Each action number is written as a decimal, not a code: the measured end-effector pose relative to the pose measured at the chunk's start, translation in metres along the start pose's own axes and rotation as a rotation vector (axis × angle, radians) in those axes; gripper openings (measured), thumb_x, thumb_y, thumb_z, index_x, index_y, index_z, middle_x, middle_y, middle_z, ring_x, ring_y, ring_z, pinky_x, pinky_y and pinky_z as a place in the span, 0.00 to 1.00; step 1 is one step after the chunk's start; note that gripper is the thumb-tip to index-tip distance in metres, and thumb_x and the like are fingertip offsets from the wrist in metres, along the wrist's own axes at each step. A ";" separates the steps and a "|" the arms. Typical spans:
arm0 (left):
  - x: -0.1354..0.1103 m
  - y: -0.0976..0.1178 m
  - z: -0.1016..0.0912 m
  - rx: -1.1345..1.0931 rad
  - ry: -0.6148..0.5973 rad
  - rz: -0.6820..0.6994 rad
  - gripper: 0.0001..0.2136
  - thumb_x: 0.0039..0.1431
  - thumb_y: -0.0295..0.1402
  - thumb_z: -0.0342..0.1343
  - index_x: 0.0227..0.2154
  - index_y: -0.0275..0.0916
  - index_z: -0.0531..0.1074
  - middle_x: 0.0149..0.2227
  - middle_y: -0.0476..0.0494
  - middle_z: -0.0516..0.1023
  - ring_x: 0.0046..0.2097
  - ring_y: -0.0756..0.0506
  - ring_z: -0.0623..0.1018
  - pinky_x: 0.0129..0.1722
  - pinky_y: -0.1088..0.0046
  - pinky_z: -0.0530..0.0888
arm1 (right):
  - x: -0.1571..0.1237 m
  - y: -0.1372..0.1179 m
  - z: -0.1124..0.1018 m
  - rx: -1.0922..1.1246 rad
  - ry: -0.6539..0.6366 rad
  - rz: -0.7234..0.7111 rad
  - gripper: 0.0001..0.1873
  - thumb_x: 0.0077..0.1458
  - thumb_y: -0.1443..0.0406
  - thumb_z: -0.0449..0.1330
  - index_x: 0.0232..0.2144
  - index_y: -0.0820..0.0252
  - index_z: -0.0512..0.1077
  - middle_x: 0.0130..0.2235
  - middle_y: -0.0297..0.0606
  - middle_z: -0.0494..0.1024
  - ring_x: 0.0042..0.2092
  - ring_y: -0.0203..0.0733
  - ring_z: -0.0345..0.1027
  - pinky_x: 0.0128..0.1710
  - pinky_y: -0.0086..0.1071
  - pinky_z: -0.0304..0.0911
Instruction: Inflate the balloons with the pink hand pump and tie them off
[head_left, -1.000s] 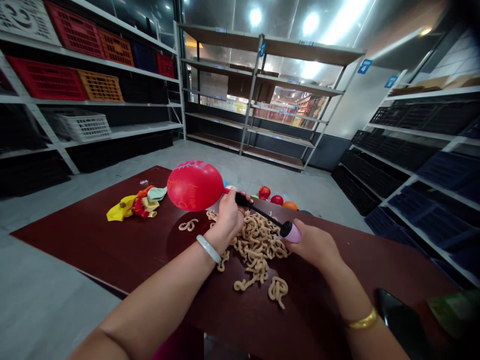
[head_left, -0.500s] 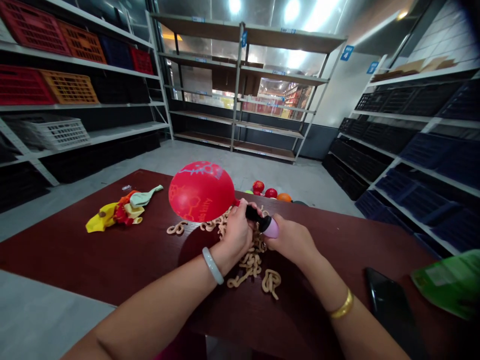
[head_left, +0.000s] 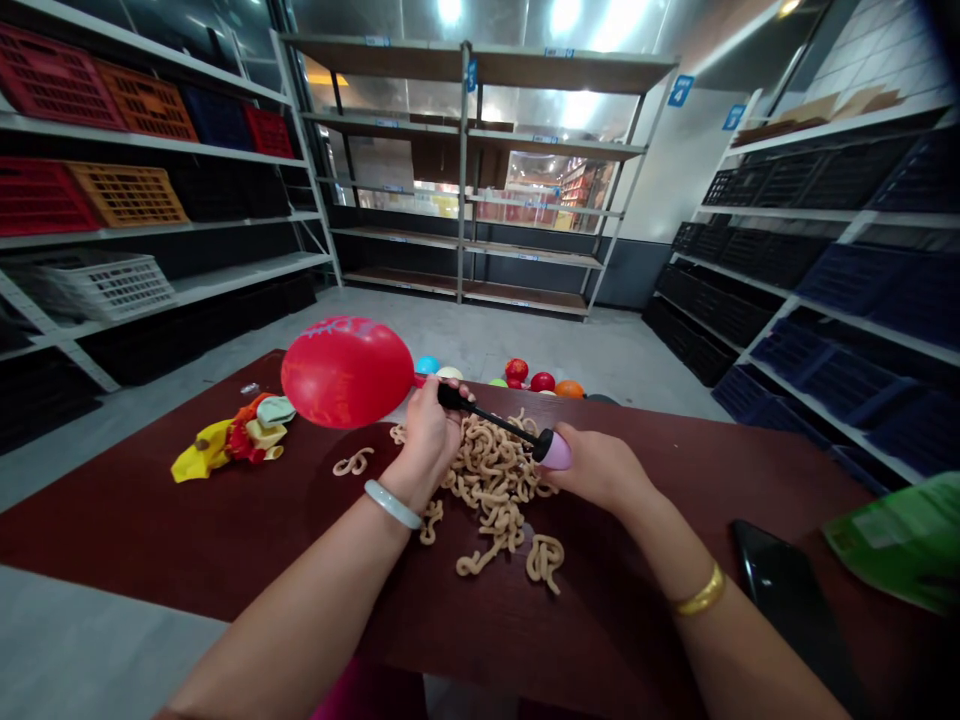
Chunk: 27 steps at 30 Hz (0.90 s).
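A red inflated balloon (head_left: 346, 371) sits on the nozzle of a small hand pump. My left hand (head_left: 429, 432) is closed round the balloon's neck and the pump's black front end (head_left: 453, 397). My right hand (head_left: 600, 470) is closed round the pump's pink handle (head_left: 556, 451), with the thin black rod (head_left: 502, 424) drawn out between the two hands. Both hands hover above a pile of tan, curled rubbery loops (head_left: 495, 480) on the dark red table (head_left: 187, 510).
Limp uninflated balloons (head_left: 229, 437) lie at the table's left. Several inflated balloons (head_left: 525, 378) rest on the floor beyond the far edge. A black phone (head_left: 787, 600) and a green packet (head_left: 900, 545) lie at the right. Shelving with crates (head_left: 124, 195) lines the room.
The pump handle was pushed in against my left hand half a second ago and is now drawn out again. The balloon has shifted left.
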<state>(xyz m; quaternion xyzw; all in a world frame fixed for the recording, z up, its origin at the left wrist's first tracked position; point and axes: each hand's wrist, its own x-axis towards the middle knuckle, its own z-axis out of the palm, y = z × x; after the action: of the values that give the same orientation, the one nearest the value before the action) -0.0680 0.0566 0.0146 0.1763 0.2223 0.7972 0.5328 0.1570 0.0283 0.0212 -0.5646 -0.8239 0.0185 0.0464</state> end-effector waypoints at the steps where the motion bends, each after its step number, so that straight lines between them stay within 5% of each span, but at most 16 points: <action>1: -0.005 -0.007 0.001 0.007 0.004 -0.019 0.08 0.58 0.31 0.58 0.29 0.39 0.64 0.25 0.49 0.71 0.27 0.49 0.73 0.30 0.71 0.71 | -0.001 -0.001 0.001 -0.004 0.003 -0.008 0.21 0.50 0.47 0.60 0.40 0.54 0.71 0.36 0.39 0.80 0.38 0.51 0.75 0.32 0.34 0.57; 7: -0.046 -0.042 0.010 0.025 -0.046 -0.131 0.10 0.57 0.33 0.61 0.31 0.40 0.62 0.27 0.50 0.73 0.29 0.49 0.75 0.36 0.70 0.73 | -0.003 -0.017 0.004 0.051 0.033 0.010 0.23 0.52 0.48 0.59 0.44 0.54 0.70 0.37 0.39 0.81 0.37 0.50 0.75 0.31 0.33 0.57; 12: -0.060 -0.046 0.018 0.051 -0.086 -0.130 0.10 0.58 0.35 0.60 0.31 0.39 0.64 0.27 0.50 0.72 0.30 0.49 0.75 0.36 0.70 0.73 | -0.005 -0.028 0.002 0.081 0.047 0.017 0.25 0.53 0.49 0.59 0.51 0.52 0.68 0.38 0.39 0.81 0.38 0.51 0.76 0.32 0.34 0.59; 23: -0.004 0.015 0.010 0.019 -0.051 0.027 0.08 0.62 0.31 0.55 0.27 0.39 0.66 0.26 0.47 0.70 0.29 0.48 0.73 0.33 0.68 0.72 | 0.002 -0.002 -0.005 0.022 0.046 0.016 0.21 0.53 0.47 0.58 0.42 0.52 0.70 0.37 0.39 0.80 0.39 0.50 0.75 0.33 0.34 0.59; 27: 0.001 0.011 0.006 -0.006 -0.023 0.033 0.09 0.64 0.30 0.52 0.27 0.39 0.67 0.26 0.47 0.70 0.29 0.48 0.73 0.35 0.67 0.73 | 0.003 0.009 -0.005 -0.073 0.064 0.043 0.21 0.53 0.48 0.58 0.43 0.54 0.69 0.39 0.40 0.80 0.40 0.50 0.74 0.35 0.35 0.59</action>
<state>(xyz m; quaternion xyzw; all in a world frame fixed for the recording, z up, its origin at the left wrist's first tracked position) -0.0741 0.0543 0.0257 0.1877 0.2107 0.8043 0.5229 0.1646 0.0339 0.0254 -0.5839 -0.8097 -0.0285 0.0517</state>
